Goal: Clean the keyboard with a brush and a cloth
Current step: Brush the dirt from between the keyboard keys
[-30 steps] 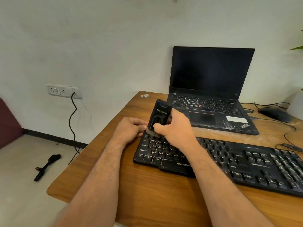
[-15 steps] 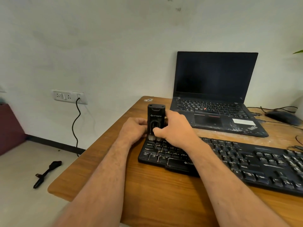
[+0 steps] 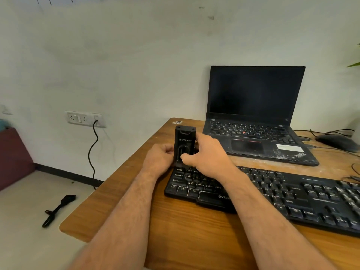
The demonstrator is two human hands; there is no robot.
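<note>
The right hand (image 3: 206,154) grips the upright brush (image 3: 184,146) at the keyboard (image 3: 272,191)'s far left corner, the left hand (image 3: 159,156) curled against it near the desk (image 3: 175,230)'s left edge.

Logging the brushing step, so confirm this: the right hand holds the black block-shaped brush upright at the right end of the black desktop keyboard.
Wrong end. The head view shows the right hand holding the black block-shaped brush upright at the left end of the black desktop keyboard.
</note>
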